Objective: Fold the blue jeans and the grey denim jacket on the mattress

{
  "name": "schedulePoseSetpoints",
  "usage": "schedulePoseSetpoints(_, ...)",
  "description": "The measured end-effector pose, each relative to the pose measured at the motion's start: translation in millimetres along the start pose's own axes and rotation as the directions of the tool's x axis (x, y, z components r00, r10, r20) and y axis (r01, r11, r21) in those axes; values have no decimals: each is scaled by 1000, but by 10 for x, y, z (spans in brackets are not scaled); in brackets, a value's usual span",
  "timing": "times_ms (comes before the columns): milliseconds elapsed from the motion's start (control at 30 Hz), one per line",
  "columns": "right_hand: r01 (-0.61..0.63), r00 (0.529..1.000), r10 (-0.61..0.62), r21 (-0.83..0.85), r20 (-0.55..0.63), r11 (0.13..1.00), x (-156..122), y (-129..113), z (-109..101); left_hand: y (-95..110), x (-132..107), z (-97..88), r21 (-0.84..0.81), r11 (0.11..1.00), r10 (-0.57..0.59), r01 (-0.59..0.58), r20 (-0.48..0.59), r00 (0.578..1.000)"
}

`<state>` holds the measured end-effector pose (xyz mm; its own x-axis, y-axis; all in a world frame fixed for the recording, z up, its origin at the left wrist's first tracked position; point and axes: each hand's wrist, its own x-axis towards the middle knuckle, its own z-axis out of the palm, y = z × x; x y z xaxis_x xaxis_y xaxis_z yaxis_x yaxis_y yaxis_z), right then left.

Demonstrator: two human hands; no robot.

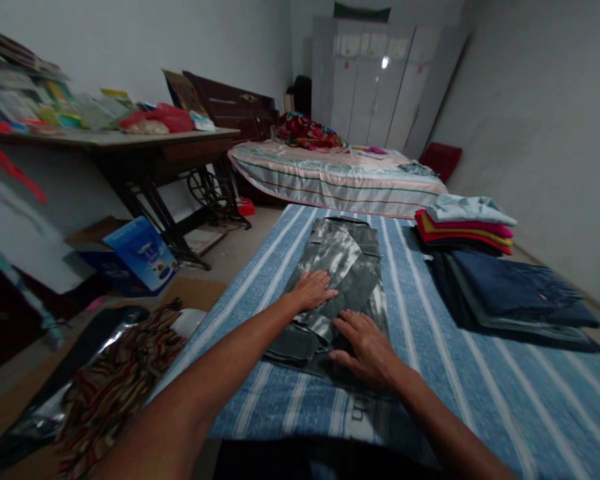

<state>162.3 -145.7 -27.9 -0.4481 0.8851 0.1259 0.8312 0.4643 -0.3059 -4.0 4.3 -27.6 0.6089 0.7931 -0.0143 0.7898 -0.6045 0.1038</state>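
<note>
A grey acid-washed pair of jeans (pixel 345 260) lies folded lengthwise on a blue and white striped cloth (pixel 480 373) spread over the surface in front of me. My left hand (pixel 313 289) rests flat on the jeans' left side, fingers stretched out and open. My right hand (pixel 367 343) presses flat on the near part of the jeans, fingers also spread. Neither hand grips anything.
Folded dark blue garments (pixel 515 290) and a stack of red, yellow and pale folded clothes (pixel 467 227) lie at the right. A bed with a striped sheet (pixel 330 177) stands beyond. At left are a cluttered sewing table (pixel 130 143), a blue box (pixel 140 253) and a patterned cloth (pixel 120 367).
</note>
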Motion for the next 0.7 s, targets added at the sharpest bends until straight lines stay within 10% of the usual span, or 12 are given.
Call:
schedulePoseSetpoints(300,47,995,-56,-108,-86,993,-417,-163,302,-75,-807,-328,-154,973,178,-172,24,984)
schedulePoseSetpoints(500,83,965,-140,-250,-220,965,-407,-187,509,-201,-1628,-236,-140,966,217,-217,-17,976)
schedulePoseSetpoints(700,61,939,-190,-403,-288,913,-339,-339,588,-174,-1860,-66,-112,961,245,-252,-69,967)
